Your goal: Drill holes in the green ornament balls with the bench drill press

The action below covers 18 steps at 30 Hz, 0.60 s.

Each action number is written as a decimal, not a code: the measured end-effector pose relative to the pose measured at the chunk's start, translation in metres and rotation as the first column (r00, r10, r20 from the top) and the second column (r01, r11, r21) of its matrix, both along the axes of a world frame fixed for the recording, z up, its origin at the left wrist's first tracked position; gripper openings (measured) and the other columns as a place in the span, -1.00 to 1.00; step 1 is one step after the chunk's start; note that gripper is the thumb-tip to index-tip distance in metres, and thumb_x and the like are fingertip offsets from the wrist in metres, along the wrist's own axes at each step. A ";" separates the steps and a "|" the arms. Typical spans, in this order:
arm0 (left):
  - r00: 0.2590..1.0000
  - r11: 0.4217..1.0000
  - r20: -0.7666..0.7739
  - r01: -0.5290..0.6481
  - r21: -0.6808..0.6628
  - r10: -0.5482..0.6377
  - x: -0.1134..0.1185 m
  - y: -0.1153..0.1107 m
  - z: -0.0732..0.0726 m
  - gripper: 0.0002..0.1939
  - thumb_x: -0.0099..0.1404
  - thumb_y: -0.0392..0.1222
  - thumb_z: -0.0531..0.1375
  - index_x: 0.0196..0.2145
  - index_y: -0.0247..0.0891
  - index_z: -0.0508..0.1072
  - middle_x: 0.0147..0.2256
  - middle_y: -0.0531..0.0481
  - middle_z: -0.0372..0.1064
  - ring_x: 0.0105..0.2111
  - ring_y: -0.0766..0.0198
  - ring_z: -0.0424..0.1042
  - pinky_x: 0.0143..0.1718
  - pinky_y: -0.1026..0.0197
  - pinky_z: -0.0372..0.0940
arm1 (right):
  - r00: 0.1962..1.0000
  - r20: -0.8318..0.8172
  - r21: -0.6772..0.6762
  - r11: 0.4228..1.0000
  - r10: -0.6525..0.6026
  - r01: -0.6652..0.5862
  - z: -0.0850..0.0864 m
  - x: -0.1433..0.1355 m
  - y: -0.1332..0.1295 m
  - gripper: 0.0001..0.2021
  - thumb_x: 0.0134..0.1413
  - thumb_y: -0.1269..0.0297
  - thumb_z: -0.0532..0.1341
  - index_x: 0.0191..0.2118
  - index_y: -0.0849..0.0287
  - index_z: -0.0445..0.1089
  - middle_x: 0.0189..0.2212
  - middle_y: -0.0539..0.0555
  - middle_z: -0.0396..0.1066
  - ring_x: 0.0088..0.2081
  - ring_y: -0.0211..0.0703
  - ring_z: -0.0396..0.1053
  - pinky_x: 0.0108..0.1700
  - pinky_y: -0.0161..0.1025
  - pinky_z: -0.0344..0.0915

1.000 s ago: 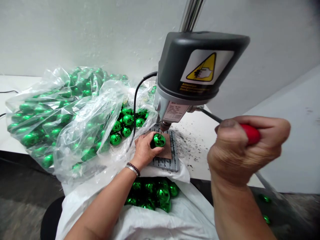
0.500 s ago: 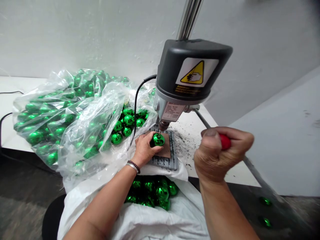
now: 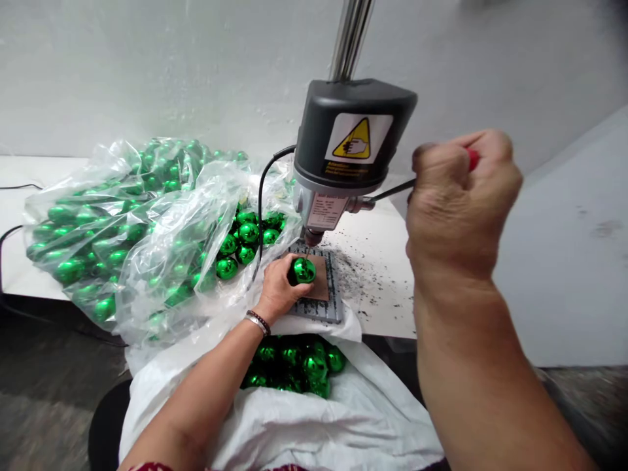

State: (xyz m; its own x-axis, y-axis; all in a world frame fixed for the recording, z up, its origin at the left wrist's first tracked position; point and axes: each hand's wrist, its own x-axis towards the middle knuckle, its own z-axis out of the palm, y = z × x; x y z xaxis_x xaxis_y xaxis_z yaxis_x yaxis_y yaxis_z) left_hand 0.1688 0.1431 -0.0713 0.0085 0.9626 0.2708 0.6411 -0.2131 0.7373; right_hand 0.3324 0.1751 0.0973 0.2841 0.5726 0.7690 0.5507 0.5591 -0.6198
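My left hand [image 3: 280,288] grips a shiny green ball [image 3: 305,270], thumb and fingers around its left side, over a brown pad [image 3: 321,278] on the ridged grey base [image 3: 314,313]. Just above the ball is the drill bit of a drill press [image 3: 356,134]; whether its tip touches the ball I cannot tell. High on the right, my right hand [image 3: 458,203] is closed around the red knob [image 3: 473,159] of the press's lever [image 3: 392,190]. Most of the knob is hidden by my fingers.
Clear plastic bags [image 3: 161,261] full of green balls cover the table's left side. More green balls [image 3: 294,366] lie in a white sack [image 3: 314,425] at my lap. Dark shavings [image 3: 360,288] litter the white table right of the base. A black cable [image 3: 261,203] loops beside the press.
My right hand has risen with the lever's red knob, and the drill's chuck sits higher off the ball. My left hand still holds the ball on the pad. The view has shifted slightly.
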 end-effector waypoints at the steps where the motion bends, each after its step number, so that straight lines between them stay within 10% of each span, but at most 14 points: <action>1: 1.000 1.000 0.018 0.012 0.025 -0.013 -0.002 -0.004 0.000 -0.55 0.05 -0.27 0.41 -0.08 -0.23 0.44 -0.16 -0.07 0.52 -0.12 0.05 0.47 -0.04 0.02 0.33 | 0.999 -0.025 -0.031 0.999 -0.027 0.026 0.006 -0.001 0.002 -0.81 0.26 0.29 0.06 -0.39 0.22 0.14 -0.55 -0.15 0.05 -0.49 -0.51 -0.02 -0.35 -0.38 0.00; 14: 0.936 0.926 -0.108 0.347 0.149 -0.334 -0.060 -0.100 0.021 -0.33 0.11 -0.36 0.24 0.20 -0.23 0.32 0.17 -0.22 0.39 0.19 0.00 0.34 0.26 -0.10 0.24 | 0.988 -0.144 -0.112 0.993 -0.055 0.039 0.012 -0.010 -0.005 -0.81 0.21 0.40 0.08 -0.45 0.22 0.13 -0.56 -0.19 0.02 -0.46 -0.51 -0.02 -0.26 -0.27 0.00; 18: 0.974 0.977 -0.098 0.210 0.045 -0.204 -0.080 -0.095 0.037 -0.41 0.22 -0.33 0.15 0.22 -0.24 0.35 0.15 -0.18 0.43 0.07 0.11 0.46 0.19 0.03 0.33 | 0.988 -0.147 -0.080 0.996 -0.047 0.035 0.008 -0.010 -0.006 -0.82 0.20 0.42 0.08 -0.44 0.23 0.14 -0.55 -0.19 0.04 -0.44 -0.50 0.01 -0.24 -0.26 0.02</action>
